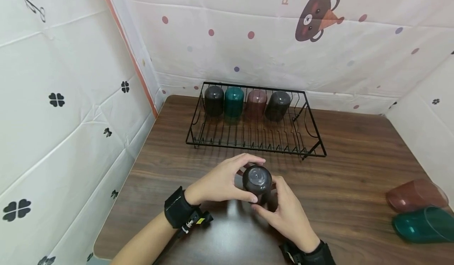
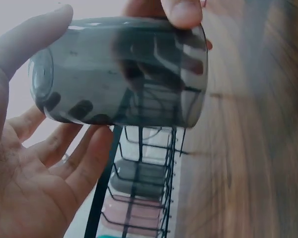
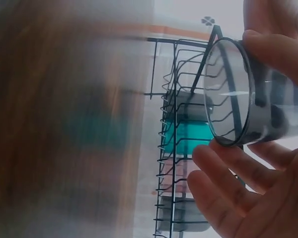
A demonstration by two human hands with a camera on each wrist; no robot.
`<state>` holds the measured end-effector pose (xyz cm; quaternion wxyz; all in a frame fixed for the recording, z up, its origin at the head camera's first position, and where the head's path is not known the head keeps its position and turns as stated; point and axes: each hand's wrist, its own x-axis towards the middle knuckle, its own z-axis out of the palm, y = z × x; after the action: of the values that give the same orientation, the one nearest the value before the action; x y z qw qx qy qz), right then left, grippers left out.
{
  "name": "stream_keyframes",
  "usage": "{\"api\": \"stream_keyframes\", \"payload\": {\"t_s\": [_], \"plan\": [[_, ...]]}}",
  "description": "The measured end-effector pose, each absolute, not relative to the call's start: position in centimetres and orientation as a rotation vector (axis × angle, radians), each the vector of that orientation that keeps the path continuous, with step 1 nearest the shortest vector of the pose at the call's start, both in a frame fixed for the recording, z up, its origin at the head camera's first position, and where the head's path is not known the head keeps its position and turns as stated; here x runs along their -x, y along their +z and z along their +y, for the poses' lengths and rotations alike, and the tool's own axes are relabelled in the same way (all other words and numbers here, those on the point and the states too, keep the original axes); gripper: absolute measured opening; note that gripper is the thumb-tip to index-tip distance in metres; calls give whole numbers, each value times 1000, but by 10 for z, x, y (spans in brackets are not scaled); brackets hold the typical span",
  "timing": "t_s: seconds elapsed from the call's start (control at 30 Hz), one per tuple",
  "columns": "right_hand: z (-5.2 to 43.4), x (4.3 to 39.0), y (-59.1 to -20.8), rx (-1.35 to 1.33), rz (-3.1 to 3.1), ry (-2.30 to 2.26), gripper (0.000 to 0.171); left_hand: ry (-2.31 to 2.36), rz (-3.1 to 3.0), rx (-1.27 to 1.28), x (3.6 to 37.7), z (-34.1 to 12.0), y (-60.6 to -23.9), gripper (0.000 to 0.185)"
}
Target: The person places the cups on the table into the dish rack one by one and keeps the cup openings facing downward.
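Thumb and fingers of the left hand (image 1: pixel 225 180) curve round the base end of a dark grey glass (image 1: pixel 257 180), while the right hand (image 1: pixel 287 213) grips it lower down, near the rim, its thumb and fingers likewise curved about the wall. The glass is base up and mouth down, held between the two hands just in front of a black wire rack (image 1: pixel 255 149). Each wrist wears a black band — one on the left (image 1: pixel 177 208), one on the right (image 1: pixel 317 255).

In the rack's back part, four glasses stand base up in a row; from the left: a dark one (image 1: pixel 214 101), a teal one (image 1: pixel 234 101), a pink one (image 1: pixel 256 103) and another dark one (image 1: pixel 278 105), slightly tilted.

On the wood-grained bench (image 1: pixel 142 202), at the far right, a pink tumbler (image 1: pixel 413 196) and a teal tumbler (image 1: pixel 418 227) sit close together, mouths toward the right — at that slant I cannot tell whether they stand or lie. Behind the bench hangs a pale sheet (image 1: pixel 184 56) with dots and a bear print.
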<state>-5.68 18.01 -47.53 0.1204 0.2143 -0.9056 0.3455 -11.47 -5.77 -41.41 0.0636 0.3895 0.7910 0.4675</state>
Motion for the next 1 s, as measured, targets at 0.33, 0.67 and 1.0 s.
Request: {"api": "stream_keyframes", "payload": {"t_s": [0.33, 0.67, 1.0], "plan": [[177, 56, -474, -612, -2669, 987, 77, 1424, 2348, -1204, 114, -55, -424, 85], [177, 56, -475, -590, -2697, 986, 77, 1406, 2359, -1176, 110, -55, -430, 87], [178, 54, -475, -615, -2677, 1029, 76, 1377, 2425, -1187, 110, -52, -430, 84]]}}
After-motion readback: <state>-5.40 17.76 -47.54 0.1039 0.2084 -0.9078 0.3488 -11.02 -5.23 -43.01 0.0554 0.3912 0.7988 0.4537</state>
